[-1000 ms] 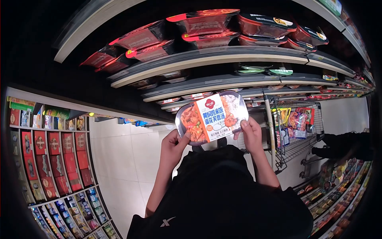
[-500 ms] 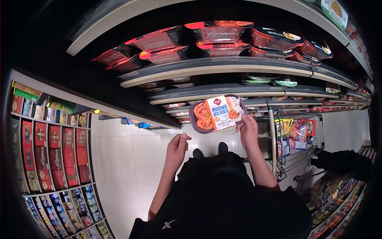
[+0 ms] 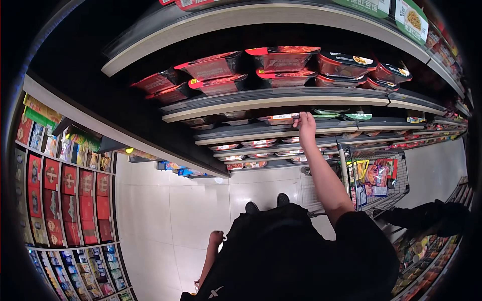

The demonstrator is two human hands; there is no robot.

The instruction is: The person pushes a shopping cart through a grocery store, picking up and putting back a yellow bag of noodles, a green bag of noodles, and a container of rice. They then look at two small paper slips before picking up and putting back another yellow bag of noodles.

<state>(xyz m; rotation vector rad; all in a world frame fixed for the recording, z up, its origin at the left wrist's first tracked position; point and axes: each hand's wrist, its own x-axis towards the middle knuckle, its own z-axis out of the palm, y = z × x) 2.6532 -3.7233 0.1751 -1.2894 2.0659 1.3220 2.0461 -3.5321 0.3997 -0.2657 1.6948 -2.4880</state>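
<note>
My right hand (image 3: 306, 123) reaches up to a middle shelf, its fingers closed on the near right end of a packaged ready meal (image 3: 280, 119). That meal, a dark tray with a white and orange sleeve, lies at shelf level, partly in the shelf's shadow. Low at my left side hangs my left hand (image 3: 216, 238), away from the shelves, fingers curled with nothing visible in them. Stacked red-lidded meal trays (image 3: 216, 67) stand on the shelf above my right hand. Green-lidded trays (image 3: 357, 115) are to the right of it.
A wire shopping cart (image 3: 374, 195) with several colourful packages stands to my right. Past it is a person in dark clothes (image 3: 427, 218). Shelves of red boxes (image 3: 70, 200) line the left side. Pale floor tiles (image 3: 196, 210) lie around my feet.
My right hand has carried the ready meal up and forward, from in front of my body onto the middle shelf. My left hand has dropped down to my side.
</note>
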